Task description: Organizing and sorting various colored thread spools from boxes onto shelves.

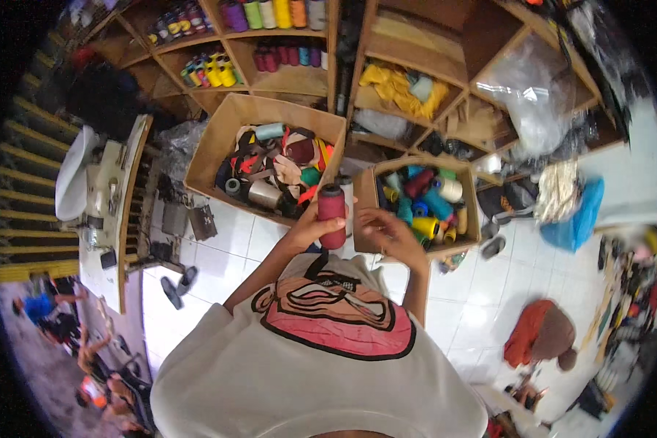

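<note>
My left hand (310, 228) is closed around a dark red thread spool (332, 228), held upright in front of my chest. Just behind it a pale grey spool (346, 191) shows in part; whether the same hand grips it I cannot tell. My right hand (393, 235) is beside the spools with loosely curled fingers apart, and nothing shows in it. Beyond my left hand is a cardboard box (206, 162) of ribbons, fabric strips and a few spools. Past my right hand sits a second cardboard box (367, 204) full of coloured thread spools.
Wooden shelves (336, 44) with rows of thread cones line the far side. A sewing machine table (133, 212) stands at left, with slippers (179, 287) near it. On the tiled floor at right lie a blue plastic bag (580, 219) and a red-brown cloth bundle (540, 336).
</note>
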Demonstrator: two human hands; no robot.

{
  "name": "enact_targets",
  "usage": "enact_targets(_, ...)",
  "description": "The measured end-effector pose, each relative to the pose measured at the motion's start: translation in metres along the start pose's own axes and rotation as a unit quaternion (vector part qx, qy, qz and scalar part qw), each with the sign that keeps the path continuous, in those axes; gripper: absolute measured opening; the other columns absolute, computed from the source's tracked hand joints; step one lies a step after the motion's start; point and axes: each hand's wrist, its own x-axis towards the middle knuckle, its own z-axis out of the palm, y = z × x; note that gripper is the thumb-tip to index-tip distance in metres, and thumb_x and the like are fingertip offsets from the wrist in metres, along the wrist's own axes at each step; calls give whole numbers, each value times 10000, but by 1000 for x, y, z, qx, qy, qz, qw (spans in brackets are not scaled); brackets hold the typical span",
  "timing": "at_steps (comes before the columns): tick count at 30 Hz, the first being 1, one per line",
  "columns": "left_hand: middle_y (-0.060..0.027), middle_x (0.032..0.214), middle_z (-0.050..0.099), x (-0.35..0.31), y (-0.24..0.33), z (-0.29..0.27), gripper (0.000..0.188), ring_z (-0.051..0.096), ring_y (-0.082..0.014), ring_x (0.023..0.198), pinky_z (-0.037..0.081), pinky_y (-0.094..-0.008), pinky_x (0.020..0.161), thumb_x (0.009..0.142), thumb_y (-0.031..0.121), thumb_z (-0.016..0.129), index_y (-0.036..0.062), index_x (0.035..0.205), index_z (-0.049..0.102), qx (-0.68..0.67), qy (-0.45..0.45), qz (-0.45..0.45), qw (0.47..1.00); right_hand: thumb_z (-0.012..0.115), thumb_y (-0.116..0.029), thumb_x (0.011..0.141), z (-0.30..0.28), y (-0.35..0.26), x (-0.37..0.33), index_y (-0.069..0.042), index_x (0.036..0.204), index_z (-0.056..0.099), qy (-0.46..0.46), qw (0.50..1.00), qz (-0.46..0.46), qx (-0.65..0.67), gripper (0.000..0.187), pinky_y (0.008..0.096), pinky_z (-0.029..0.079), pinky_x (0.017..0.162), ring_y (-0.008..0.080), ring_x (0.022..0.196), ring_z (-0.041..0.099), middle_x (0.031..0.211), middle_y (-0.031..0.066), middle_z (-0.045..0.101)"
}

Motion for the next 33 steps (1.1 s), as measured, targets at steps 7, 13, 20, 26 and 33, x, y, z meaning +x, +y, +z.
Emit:
enact_targets(7, -14, 921, 586, -29, 25, -29, 326, 555, -103, 882, 438, -271, 793, 802, 267, 710, 52, 1004, 571, 6, 5, 11, 1000, 696, -171, 822, 37, -19, 69, -27, 1060, 572, -108, 994, -11, -24, 305, 265, 459, 667, 115, 872, 559, 978, 44, 590)
enact_targets(13, -15, 914, 575, -56, 27, -75, 331, 545, -104, 879, 431, -264, 790, 810, 260, 695, 53, 1027, 556, -39, 77, 0, 996, 697, -262, 832, 64, -13, 120, -19, 984, 595, -196, 977, -25, -73, 304, 257, 446, 630, 118, 726, 537, 897, 44, 594)
enact_targets(20, -52, 1101, 560, -51, 18, -126, 553, 551, -174, 1008, 433, -343, 887, 800, 227, 688, 66, 1266, 438, -182, 154, 22, 971, 638, -118, 867, 108, -23, 162, -21, 1198, 489, -195, 978, 67, 17, 376, 284, 459, 759, 138, 898, 545, 988, 73, 580)
enact_targets(26, -6, 1004, 570, -31, 55, -188, 326, 543, -112, 923, 427, -279, 836, 850, 218, 657, 74, 1117, 538, -142, 147, 61, 977, 637, -41, 812, 137, -15, 213, -13, 1216, 478, -86, 995, 35, -31, 435, 297, 440, 850, 151, 982, 528, 1077, 76, 557)
enact_targets(33, -24, 1072, 591, -8, 78, -265, 366, 542, -112, 1016, 432, -286, 878, 846, 190, 674, 53, 1161, 546, -94, 149, 69, 982, 617, -86, 846, 123, -7, 328, -15, 1188, 507, 110, 992, 40, 51, 366, 298, 465, 799, 158, 894, 566, 1047, 73, 575)
